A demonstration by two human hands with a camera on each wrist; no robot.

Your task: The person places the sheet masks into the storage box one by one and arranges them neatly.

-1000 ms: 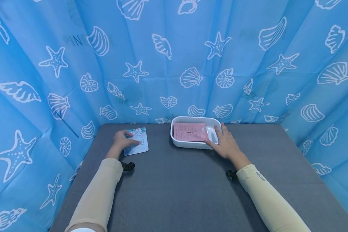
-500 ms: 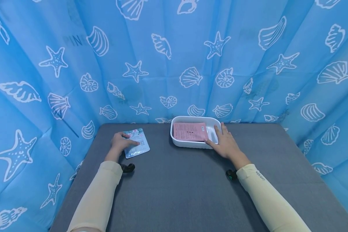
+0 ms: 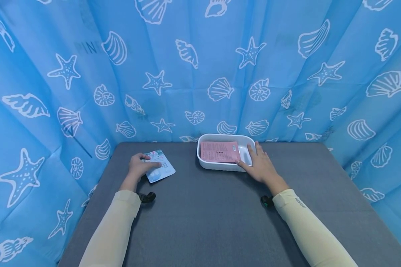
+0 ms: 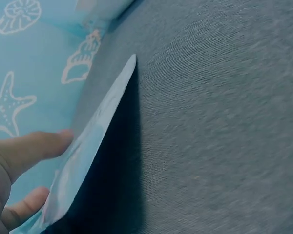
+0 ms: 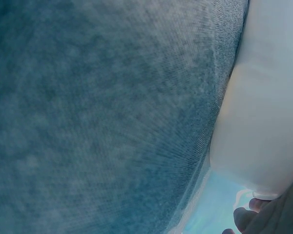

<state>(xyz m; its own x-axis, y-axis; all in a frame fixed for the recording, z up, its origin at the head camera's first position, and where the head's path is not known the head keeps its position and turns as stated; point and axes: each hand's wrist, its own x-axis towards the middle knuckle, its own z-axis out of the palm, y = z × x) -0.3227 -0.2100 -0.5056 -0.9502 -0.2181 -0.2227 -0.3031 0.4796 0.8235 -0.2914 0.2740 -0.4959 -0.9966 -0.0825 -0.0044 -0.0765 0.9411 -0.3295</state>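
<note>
My left hand (image 3: 137,168) pinches a flat, light-blue packet (image 3: 165,170) with a flower print at the left of the table. In the left wrist view the packet (image 4: 98,129) slants up from the cloth, a dark shadow beneath it; a thumb and another fingertip show at its edge. My right hand (image 3: 262,167) rests on the right end of a white plastic tray (image 3: 217,167), fingers spread and thumb over the front rim. A pink printed packet (image 3: 218,151) lies inside the tray. The right wrist view shows the tray's side (image 5: 263,102) and a few fingertips.
Grey cloth covers the table (image 3: 204,215). Behind it and at both sides hangs a blue curtain (image 3: 194,100) with white shells and starfish, close to the table's back edge. Dark camera mounts (image 3: 147,197) stick out at both wrists.
My left hand has turned the light-blue packet, swinging its free end to the right and slightly nearer. The right hand, tray and pink packet stay in place.
</note>
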